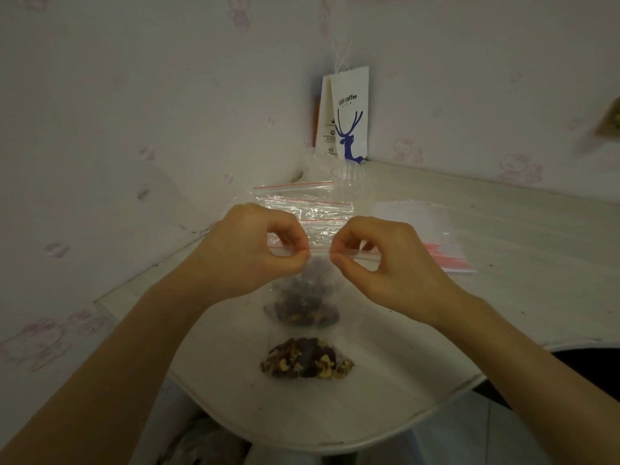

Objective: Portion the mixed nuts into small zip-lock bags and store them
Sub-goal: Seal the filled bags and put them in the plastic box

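Observation:
A small zip-lock bag (303, 302) with mixed nuts in its bottom hangs above the white table (503, 229). My left hand (248, 250) pinches the bag's zip strip at its left part, thumb against forefinger. My right hand (379, 260) pinches the same strip just to the right, and the strip runs on past my right fingers. A second bag of nuts (307, 359) lies flat on the table nearer to me.
Empty zip-lock bags (308, 206) with red strips lie behind my hands, and a packet of more bags (432, 236) lies to the right. A clear plastic cup (347, 177) and a white paper coffee bag (350, 119) stand in the wall corner. The table's rounded edge (335, 443) is close to me.

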